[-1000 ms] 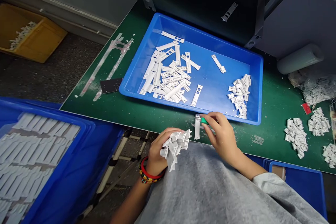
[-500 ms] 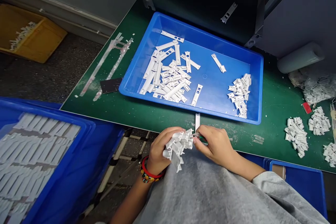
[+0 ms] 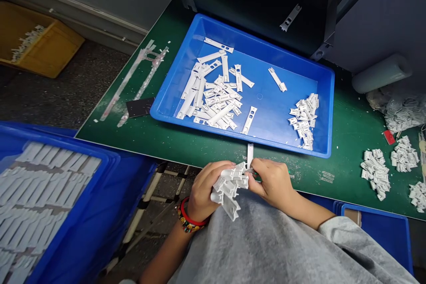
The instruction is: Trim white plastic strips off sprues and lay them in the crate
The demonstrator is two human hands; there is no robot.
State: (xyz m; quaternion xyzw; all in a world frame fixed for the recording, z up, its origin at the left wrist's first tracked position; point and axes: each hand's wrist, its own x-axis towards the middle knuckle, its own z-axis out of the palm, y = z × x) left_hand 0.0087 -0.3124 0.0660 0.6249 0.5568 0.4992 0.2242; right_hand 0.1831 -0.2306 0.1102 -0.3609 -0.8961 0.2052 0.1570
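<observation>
My left hand (image 3: pixel 203 191) grips a bunched cluster of white plastic parts (image 3: pixel 229 188) above my grey lap. My right hand (image 3: pixel 271 182) is beside it, pinching a small tool with a metal tip (image 3: pixel 253 171) against the cluster's upper edge. The tool's green handle is mostly hidden by my fingers. Just beyond my hands, a white plastic strip (image 3: pixel 250 154) lies on the green mat against the rim of a blue tray (image 3: pixel 206 129). The tray holds loose white strips (image 3: pixel 213 97) and a pile of small white parts (image 3: pixel 303 120).
The green work mat (image 3: pixel 173 142) carries more white piles (image 3: pixel 376 175) at right. A large blue bin of white strips (image 3: pixel 40 199) stands at lower left, a yellow crate (image 3: pixel 36 42) sits on the floor, and a black machine housing (image 3: pixel 259 4) rises behind the tray.
My right hand has moved left from the strip by the tray to the cluster, bringing the green-handled tool with it. The cluster has turned slightly in my left hand.
</observation>
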